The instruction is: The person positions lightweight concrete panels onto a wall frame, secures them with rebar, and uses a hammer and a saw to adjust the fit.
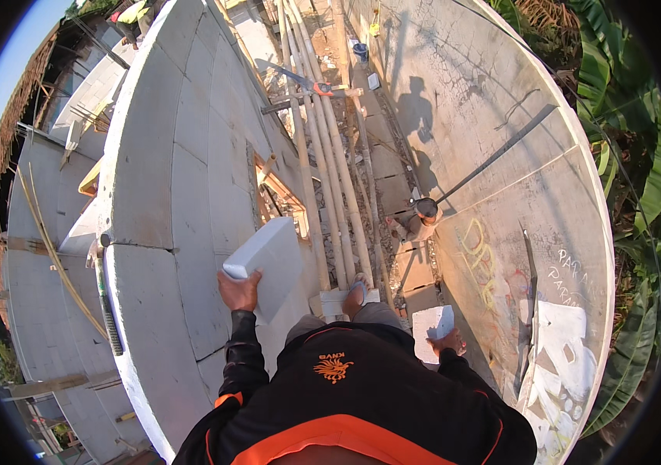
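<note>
While blocks (278, 267) in hands (239, 292), wall lettering (572, 264)

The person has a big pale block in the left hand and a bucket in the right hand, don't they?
Not quite. The left hand does have a big pale block, but the right hand has no bucket: the head view shows it holding another pale block.
</note>
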Tool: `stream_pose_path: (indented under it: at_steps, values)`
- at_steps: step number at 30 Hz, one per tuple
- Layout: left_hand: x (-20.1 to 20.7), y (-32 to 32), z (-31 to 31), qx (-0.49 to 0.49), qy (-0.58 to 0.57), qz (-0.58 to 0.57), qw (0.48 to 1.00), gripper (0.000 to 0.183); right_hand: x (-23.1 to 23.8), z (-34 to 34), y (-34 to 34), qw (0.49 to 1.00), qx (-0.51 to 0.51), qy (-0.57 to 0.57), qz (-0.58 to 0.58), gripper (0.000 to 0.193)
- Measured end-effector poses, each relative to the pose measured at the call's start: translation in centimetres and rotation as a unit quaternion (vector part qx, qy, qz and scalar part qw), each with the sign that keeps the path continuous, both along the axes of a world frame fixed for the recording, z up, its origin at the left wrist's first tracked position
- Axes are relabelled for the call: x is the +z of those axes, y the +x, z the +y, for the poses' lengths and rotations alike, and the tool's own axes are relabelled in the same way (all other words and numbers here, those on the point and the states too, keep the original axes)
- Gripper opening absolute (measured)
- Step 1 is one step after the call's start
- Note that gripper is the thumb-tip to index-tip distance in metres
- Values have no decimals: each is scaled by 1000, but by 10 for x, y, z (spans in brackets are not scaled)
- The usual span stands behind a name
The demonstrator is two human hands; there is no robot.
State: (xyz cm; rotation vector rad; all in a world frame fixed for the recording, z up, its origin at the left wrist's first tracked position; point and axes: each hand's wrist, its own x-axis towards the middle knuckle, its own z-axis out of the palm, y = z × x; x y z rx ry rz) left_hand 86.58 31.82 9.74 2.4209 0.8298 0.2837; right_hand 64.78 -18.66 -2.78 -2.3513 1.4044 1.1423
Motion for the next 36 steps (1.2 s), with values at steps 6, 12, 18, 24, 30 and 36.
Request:
stream_pose_path:
  at_steps: [6,12,18,24,30,36]
  values:
    - [19,51,7,-1,-27,-70,997,75,3,2,10,999,-19,-15,-48,110]
    - [12,106,1,32,-26,-62,997,76,-7,0,25,999,-30,-20,13,117]
    - [-27,171,3,5,-26,-52,998,81,-17,6,73,999,-30,-25,29,115]
    - [-64,240,3,-3,-45,20,999,82,-7,46,162,994,26,-81,72,108]
    - [-70,311,12,24,-94,72,993,82,-1,35,279,994,55,3,98,116]
    - [-73,378,31,22,-100,132,986,80,-1,53,385,990,119,-69,18,107]
